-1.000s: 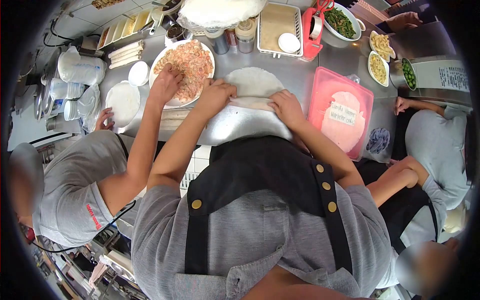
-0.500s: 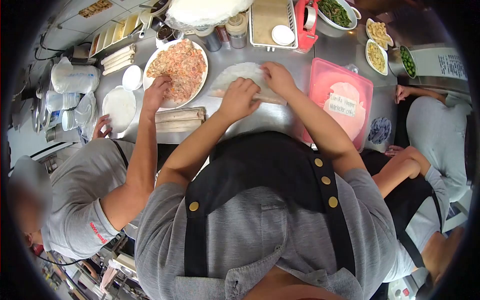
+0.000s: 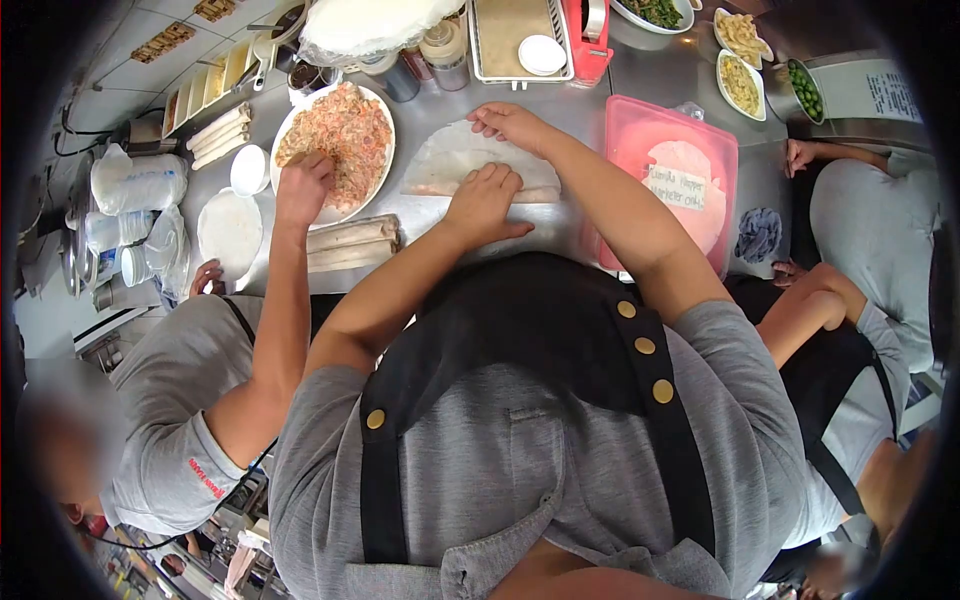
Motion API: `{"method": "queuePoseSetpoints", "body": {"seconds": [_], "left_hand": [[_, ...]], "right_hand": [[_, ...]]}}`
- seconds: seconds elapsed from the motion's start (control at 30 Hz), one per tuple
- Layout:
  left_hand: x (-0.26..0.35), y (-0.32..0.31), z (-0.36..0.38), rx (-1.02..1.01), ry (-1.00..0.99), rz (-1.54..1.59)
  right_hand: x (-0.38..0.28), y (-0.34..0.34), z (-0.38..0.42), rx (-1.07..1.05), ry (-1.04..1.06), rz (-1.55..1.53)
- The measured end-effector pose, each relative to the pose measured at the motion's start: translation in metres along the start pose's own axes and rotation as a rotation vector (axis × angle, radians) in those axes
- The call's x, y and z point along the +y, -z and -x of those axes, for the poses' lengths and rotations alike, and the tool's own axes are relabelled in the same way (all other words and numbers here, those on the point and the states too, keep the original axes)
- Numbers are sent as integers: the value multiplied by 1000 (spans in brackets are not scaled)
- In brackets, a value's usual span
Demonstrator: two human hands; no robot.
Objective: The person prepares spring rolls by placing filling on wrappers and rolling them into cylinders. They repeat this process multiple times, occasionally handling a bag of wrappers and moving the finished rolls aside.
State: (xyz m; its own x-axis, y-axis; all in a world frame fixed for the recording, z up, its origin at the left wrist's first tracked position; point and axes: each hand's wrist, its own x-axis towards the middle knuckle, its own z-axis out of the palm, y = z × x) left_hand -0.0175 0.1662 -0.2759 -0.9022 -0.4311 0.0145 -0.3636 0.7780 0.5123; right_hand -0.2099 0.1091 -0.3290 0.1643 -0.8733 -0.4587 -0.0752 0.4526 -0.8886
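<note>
A thin white spring roll wrapper (image 3: 440,155) lies on the steel table before me, its near edge folded over a long strip of filling. My left hand (image 3: 487,205) rests on this folded edge, fingers laid over it and thumb stretched out to the side. At the wrapper's far edge, my right hand (image 3: 512,128) has its fingers bent and pinched together on the sheet's rim. Left of the wrapper is a plate (image 3: 384,180) of minced filling (image 3: 340,130). Several finished rolls (image 3: 352,243) lie in front of that plate.
A co-worker's hand (image 3: 305,185) is in the filling, beside a round wrapper (image 3: 229,235). A pink lidded container (image 3: 722,215) stands to my right. Sauce bottles (image 3: 445,55), a white basket (image 3: 510,79) and a red device (image 3: 590,55) line the back. More people stand at the right.
My right hand has moved to the wrapper's far edge. My left hand has flattened over the folded edge. The co-worker's hand has shifted within the filling, and the whole view has shifted slightly.
</note>
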Motion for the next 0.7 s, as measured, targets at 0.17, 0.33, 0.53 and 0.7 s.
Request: {"method": "queuePoseSetpoints", "body": {"seconds": [0.17, 0.33, 0.53, 0.7], "left_hand": [[13, -12, -18, -80, -43, 24], [17, -23, -28, -29, -18, 28], [3, 8, -12, 13, 46, 77], [-20, 6, 15, 118, 159, -69]], "right_hand": [[2, -3, 2, 24, 32, 23], [1, -11, 13, 75, 95, 2], [17, -14, 3, 51, 279, 183], [16, -35, 17, 229, 363, 586]]}}
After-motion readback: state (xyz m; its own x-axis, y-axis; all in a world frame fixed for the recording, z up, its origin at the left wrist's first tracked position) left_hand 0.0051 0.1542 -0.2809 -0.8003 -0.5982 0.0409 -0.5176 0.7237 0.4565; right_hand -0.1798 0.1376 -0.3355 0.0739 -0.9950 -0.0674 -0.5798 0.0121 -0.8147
